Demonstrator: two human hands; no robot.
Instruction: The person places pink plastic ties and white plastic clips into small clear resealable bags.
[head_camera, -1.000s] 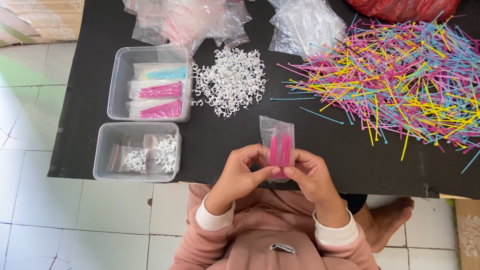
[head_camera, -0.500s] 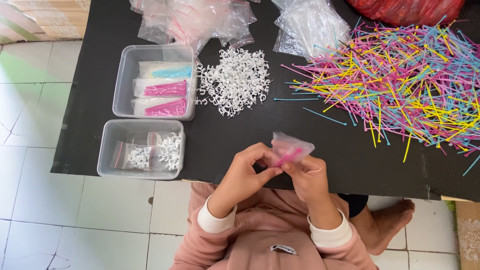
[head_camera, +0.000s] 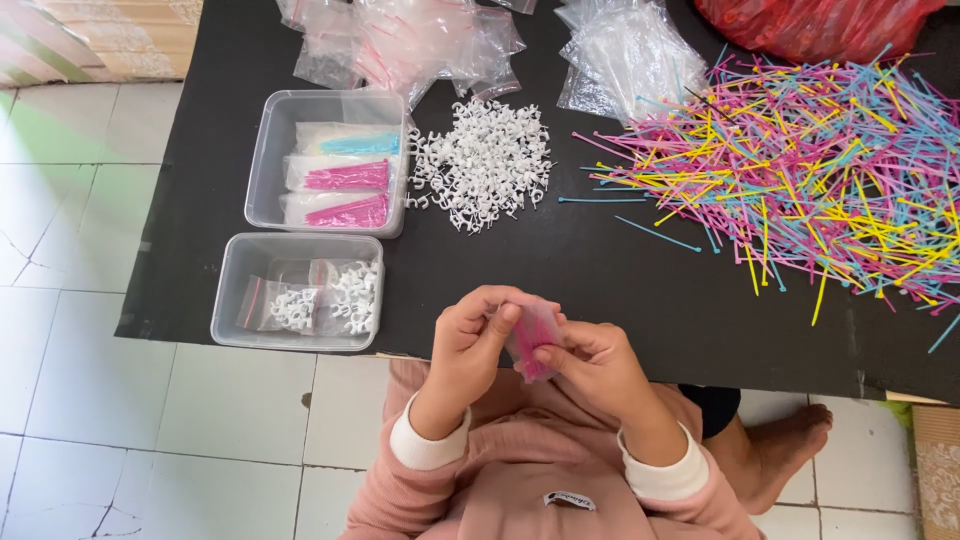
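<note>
My left hand (head_camera: 475, 335) and my right hand (head_camera: 590, 360) both pinch a small clear plastic bag (head_camera: 532, 338) with pink cable ties inside. The bag is folded down between my fingers, just over the near edge of the black table (head_camera: 600, 270). Straight ahead lies a pile of white plastic clips (head_camera: 483, 162). A big heap of pink, yellow and blue cable ties (head_camera: 800, 175) spreads over the right side of the table.
A clear tub (head_camera: 325, 160) at the left holds packed bags of blue and pink ties. A second tub (head_camera: 298, 292) nearer me holds bags of white clips. Empty clear bags (head_camera: 400, 40) and a red sack (head_camera: 810, 25) lie at the far edge. Tiled floor is on the left.
The bag stood upright between my fingers a second ago; now it is folded down and drawn closer to my body. My hands have come nearer together.
</note>
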